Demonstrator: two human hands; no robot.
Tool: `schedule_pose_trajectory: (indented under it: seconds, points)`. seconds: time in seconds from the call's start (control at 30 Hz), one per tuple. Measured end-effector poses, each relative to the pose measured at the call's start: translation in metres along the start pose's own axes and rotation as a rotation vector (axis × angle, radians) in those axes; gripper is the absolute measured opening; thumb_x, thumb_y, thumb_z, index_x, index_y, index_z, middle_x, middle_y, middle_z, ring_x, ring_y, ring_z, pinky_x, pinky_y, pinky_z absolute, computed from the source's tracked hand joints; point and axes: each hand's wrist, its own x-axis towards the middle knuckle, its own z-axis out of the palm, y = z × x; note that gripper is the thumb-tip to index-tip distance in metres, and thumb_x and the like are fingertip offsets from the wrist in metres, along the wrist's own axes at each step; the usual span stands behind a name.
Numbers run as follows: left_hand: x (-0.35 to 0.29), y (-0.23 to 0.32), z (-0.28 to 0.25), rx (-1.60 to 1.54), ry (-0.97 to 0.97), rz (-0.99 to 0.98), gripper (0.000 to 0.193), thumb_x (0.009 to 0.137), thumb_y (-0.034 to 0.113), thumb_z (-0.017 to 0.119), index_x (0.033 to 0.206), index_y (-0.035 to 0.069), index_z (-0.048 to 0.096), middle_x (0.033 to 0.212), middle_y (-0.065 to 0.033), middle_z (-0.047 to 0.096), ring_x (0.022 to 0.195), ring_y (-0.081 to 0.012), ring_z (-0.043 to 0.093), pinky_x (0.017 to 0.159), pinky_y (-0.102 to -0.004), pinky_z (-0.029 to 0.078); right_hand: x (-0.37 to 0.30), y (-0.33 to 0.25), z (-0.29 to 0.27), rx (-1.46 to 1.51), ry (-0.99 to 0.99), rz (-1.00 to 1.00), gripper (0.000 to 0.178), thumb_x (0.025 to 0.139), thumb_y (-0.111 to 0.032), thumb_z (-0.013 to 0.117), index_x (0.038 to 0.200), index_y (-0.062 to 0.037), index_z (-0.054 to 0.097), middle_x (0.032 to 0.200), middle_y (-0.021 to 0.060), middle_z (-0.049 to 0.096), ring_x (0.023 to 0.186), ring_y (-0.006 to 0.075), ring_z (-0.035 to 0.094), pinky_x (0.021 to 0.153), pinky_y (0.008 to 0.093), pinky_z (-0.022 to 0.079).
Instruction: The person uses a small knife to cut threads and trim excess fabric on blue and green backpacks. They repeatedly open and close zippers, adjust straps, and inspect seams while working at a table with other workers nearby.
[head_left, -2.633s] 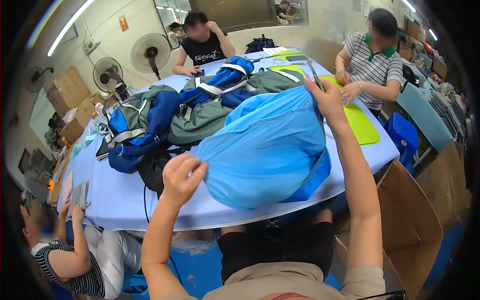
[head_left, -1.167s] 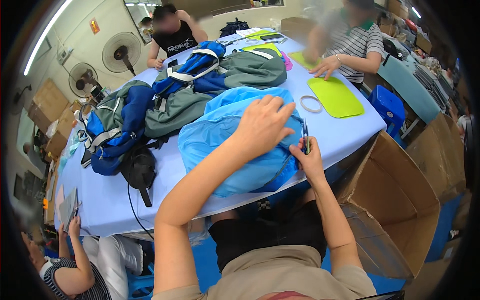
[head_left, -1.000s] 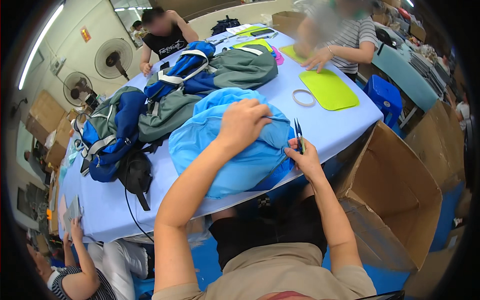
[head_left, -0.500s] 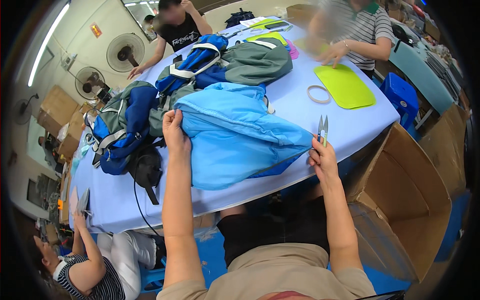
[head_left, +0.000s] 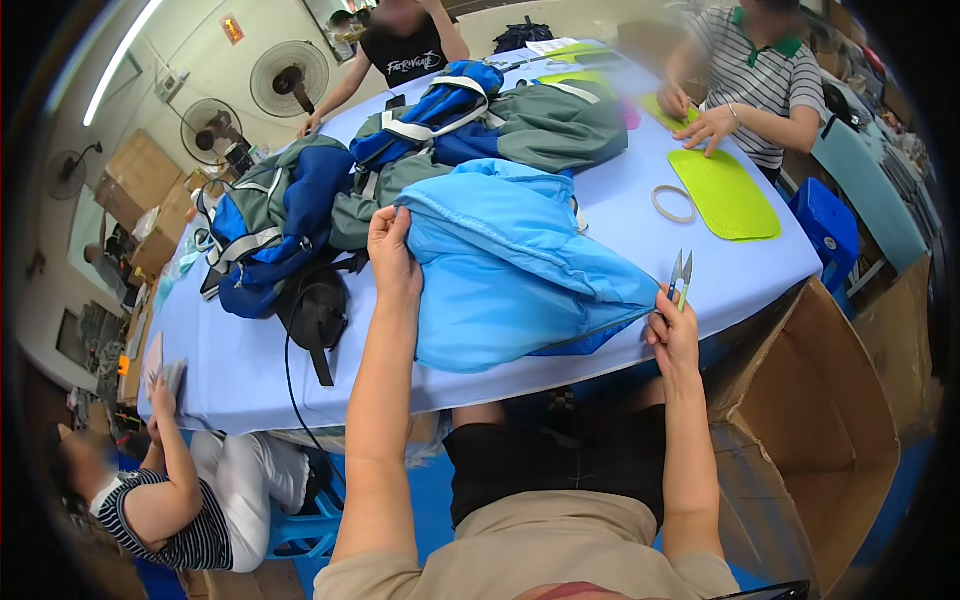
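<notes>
A light blue, padded-looking fabric piece (head_left: 490, 270) is spread between my two hands over the near side of the table, with a darker blue part showing along its lower right edge. My left hand (head_left: 393, 250) pinches its upper left corner. The right corner is pulled to a point in my right hand (head_left: 675, 330), whose closed fingers also hold thread snips (head_left: 683, 278), blades apart and pointing up. Just beyond the fabric lie blue and grey-green bags (head_left: 560, 125) with white straps.
On the pale blue tablecloth (head_left: 620, 225) lie a tape roll (head_left: 673, 204), lime-green sheets (head_left: 728, 195) and a black pouch (head_left: 312, 305). An open cardboard box (head_left: 810, 420) stands right of the table, near a blue stool (head_left: 826, 225). Co-workers sit or stand around it.
The view has shifted, so the table and its contents appear farther right. My hands keep the same hold on the fabric and snips. The co-worker at far right has moved their hands over the green sheets.
</notes>
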Motion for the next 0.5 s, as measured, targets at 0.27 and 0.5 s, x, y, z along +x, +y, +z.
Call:
schedule_pose_trajectory:
  seconds: [0.27,0.5]
  points:
    - [-0.008,-0.003,-0.009,-0.057,-0.027,-0.034,0.006,0.086,0.007,0.058,0.088,0.005,0.053,0.082,-0.0021,0.060,0.074,-0.0073,0.056,0.070,-0.0203,0.044,-0.001,0.004,0.001,-0.002,0.013,-0.033,0.020,0.086,-0.013,0.056,0.101,0.0005,0.051,0.052,-0.0065,0.035,0.037,0.0032,0.028,0.036,0.0210,0.033]
    - [-0.008,-0.006,-0.008,-0.047,-0.010,-0.061,0.007,0.086,0.009,0.058,0.089,0.004,0.054,0.079,-0.0012,0.059,0.073,-0.0072,0.054,0.068,-0.0207,0.044,0.002,0.006,0.000,-0.040,0.015,-0.049,0.020,0.086,-0.013,0.057,0.100,0.0008,0.052,0.056,-0.0060,0.037,0.037,0.0031,0.029,0.035,0.0204,0.033]
